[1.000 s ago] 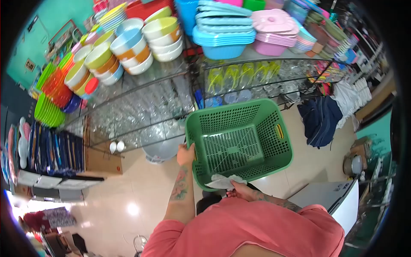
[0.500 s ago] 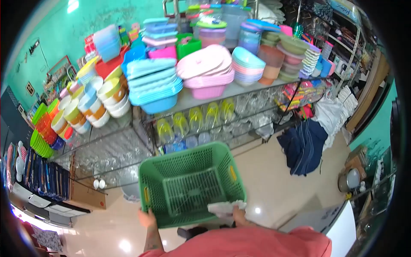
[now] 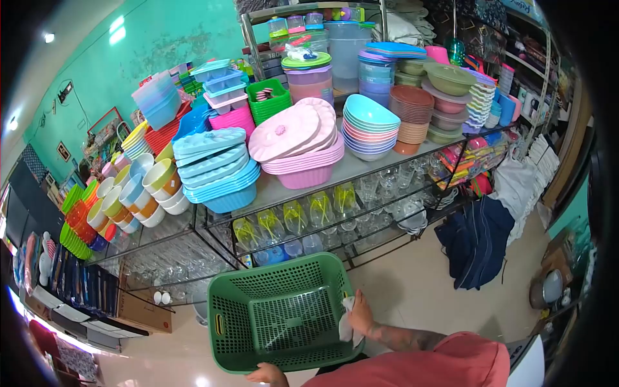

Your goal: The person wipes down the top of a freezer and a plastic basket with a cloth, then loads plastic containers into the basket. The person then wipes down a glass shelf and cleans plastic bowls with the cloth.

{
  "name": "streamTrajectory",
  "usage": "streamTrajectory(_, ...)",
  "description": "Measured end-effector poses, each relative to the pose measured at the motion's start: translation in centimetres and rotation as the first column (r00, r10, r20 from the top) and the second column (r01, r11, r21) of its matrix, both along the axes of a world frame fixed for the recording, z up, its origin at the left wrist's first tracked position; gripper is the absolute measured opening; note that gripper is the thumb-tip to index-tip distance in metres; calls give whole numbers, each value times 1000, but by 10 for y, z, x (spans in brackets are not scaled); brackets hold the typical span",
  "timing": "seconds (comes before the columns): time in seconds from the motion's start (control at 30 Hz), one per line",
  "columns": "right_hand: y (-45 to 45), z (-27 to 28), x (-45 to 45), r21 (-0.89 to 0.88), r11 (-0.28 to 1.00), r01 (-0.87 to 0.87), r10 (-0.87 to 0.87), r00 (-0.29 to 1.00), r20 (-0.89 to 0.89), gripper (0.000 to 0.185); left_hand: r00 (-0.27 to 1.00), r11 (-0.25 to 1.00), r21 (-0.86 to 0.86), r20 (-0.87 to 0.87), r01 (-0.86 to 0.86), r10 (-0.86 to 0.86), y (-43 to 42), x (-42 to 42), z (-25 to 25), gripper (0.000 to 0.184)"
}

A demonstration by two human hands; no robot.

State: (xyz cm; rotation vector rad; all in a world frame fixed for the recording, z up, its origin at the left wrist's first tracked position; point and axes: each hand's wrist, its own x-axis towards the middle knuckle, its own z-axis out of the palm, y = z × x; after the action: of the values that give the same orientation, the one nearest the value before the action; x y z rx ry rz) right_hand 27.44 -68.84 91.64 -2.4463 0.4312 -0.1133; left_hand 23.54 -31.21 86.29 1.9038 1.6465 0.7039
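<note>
A green plastic laundry basket with perforated walls and yellowish handle slots stands in front of me, its inside in view. My right hand is closed on a pale cloth, which lies against the basket's right wall near the handle slot. My left hand is at the near rim of the basket, with fingers curled at its edge; part of the hand is cut off by the frame's bottom.
Beyond the basket, a metal-framed shelf carries stacked pink tubs, blue tubs and bowls, with glassware below. A dark blue bag or garment lies on the floor at right. Brown cardboard stands at left.
My left hand has moved from the basket's left near corner to its near rim. My right hand and the cloth have shifted along the right wall, away from me. The view has tilted.
</note>
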Motion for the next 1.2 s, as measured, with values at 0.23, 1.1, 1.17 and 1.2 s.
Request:
streamTrajectory(0.23,-27,20,110,-30,999,-31,30,1000,-9,81,950,981,-190,-310,-29,-32,-24,0,30,76)
streamTrajectory(1.1,-102,30,225,-56,496,-866,868,497,-5,70,997,990,-138,-71,-35,26,-159,-36,25,45)
streamTrajectory(1.17,-118,28,217,162,487,-858,866,499,34,68,990,984,-168,-136,-60,37,-174,-29,35,46)
streamTrajectory(1.2,-120,28,213,254,497,-830,850,525,51,69,979,985,-158,-198,-75,43,-177,-27,39,46)
